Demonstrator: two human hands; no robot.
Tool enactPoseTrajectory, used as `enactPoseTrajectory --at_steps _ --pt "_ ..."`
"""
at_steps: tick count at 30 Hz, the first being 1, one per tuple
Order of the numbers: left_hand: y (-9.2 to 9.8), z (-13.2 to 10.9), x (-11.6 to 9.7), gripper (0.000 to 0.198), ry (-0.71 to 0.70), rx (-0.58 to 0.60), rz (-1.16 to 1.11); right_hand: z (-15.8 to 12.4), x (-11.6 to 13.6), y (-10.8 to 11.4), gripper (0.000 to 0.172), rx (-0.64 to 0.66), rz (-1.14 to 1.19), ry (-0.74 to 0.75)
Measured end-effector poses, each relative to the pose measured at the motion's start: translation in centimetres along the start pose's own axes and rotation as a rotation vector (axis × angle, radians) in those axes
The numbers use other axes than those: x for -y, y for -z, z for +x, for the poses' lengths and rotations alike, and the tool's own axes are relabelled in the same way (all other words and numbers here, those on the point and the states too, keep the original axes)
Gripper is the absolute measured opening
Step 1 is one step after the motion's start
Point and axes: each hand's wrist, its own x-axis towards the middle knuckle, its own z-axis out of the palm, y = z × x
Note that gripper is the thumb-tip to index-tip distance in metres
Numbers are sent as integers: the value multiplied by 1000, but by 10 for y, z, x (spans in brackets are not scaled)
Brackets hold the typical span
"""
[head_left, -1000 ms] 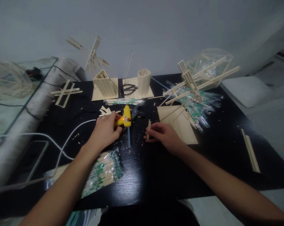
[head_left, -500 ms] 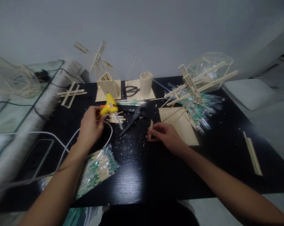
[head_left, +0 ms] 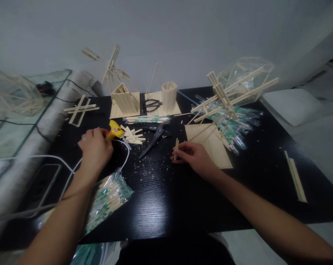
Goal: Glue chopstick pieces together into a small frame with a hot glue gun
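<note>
My left hand is closed around a yellow glue gun low over the left of the table, its nozzle side facing right. Just beyond it lies a small pile of short cut sticks. Between the thumb and fingers of my right hand stand a few short wooden sticks, held upright. That hand rests beside a flat wooden board. Dark-handled shears lie between my hands, amid small scraps.
Behind stand a triangular stick box, a round stick cup and black scissors. A windmill-like stick frame rises at right, near wrapped chopsticks. A chopstick bag lies front left; loose sticks lie far right.
My left hand has moved left and down with the glue gun, bringing it close to the tabletop. My right hand stays almost in place with its sticks.
</note>
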Motion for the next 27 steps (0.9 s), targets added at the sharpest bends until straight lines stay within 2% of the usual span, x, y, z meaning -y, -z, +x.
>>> enactPoseTrajectory --at_steps 2,4,6,8,11,13,14,17,20,23,27 --pt "2 -5 -14 31 -96 -40 -34 0 0 0 35 1 -5 1" --pt "0 -10 -28 35 -306 -57 -111 0 -1 0 35 6 -8 3" --pt "-6 -14 -42 53 -465 19 -121 0 -2 0 36 14 -13 6" --pt "-13 -16 -52 77 -534 132 -95 1 -2 0 36 17 -16 8" --pt "-14 -15 -60 100 -533 302 -54 1 -1 1 37 15 -22 5" --pt "-4 -12 -63 101 -527 385 -69 2 0 1 38 15 -24 9" --pt "3 -10 -64 94 -523 399 -98 2 0 1 38 17 -22 13" --pt "22 -4 -68 70 -515 335 -213 1 1 1 39 21 -9 27" --pt "25 3 -71 64 -563 310 -183 1 1 1 38 24 -9 32" --pt "12 10 -72 82 -594 357 -39 1 1 1 36 24 -24 33" --pt "-3 15 -75 117 -534 474 104 2 -1 2 35 25 -28 40"
